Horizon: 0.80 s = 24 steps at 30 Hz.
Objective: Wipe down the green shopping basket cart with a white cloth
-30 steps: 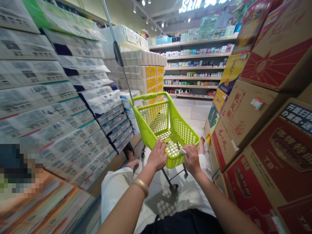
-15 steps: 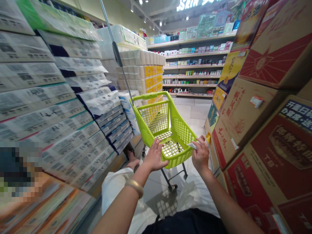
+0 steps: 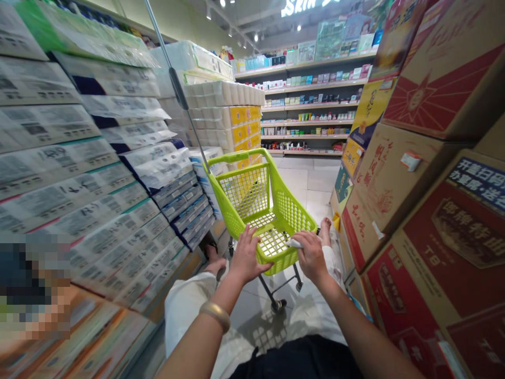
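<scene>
A small lime-green plastic shopping cart on wheels stands in the aisle right before me, with nothing in its basket. My left hand rests on the near rim at the left, fingers curled over the edge. My right hand grips the near rim at the right and also pinches a small white slip of paper. A gold bangle sits on my left wrist. A metal pole rises from the cart's far left corner.
Stacked packs of tissue wall the left side of the aisle. Red and brown cardboard cartons are piled on the right. Toilet-roll packs stand ahead, with product shelves at the far end. My legs in white trousers and my bare feet show below.
My right hand lifted off the cart rim half a second ago and has come back down onto it. The cart has shifted slightly left and nearer.
</scene>
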### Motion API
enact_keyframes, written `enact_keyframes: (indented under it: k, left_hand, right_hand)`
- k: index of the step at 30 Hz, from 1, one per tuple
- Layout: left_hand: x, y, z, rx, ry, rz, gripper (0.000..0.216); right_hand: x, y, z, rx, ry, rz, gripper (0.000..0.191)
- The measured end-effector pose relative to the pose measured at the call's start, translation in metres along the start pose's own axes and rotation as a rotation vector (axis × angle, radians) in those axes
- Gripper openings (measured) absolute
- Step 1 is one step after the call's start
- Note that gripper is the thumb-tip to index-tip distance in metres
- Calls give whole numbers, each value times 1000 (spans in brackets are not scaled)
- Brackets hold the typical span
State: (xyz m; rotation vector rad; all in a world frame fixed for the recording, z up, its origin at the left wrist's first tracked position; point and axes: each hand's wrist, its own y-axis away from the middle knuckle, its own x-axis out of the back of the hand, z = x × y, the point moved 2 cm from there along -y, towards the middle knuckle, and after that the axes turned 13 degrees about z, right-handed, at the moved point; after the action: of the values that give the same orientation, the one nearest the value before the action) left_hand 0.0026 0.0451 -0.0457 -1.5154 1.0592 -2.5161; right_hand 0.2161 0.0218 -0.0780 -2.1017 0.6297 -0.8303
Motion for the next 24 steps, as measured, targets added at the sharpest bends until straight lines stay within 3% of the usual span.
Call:
enact_keyframes:
  k: [3,9,13,18,21,24]
  left_hand:
    - [3,0,2,2,-17,-7,59]
    - [-1,11,13,-62,2,4,56]
    - [-7,19,14,-77,105,37,41]
    - [-13,21,13,-62,129,90,38]
    - [-16,22,14,-51,115,137,38]
    - [-18,23,14,-75,103,143,37]
  right_hand:
    - [-1,0,1,-76,31,89,29]
    - [-26,23,-57,92,-118,-96,35]
    - [-17,17,-42,128,-95,-100,32]
    - [-4,7,-7,-9,40,52,26]
    - [-12,13,-23,-19,30,60,27]
    - [-23,21,-52,67,-51,-51,32]
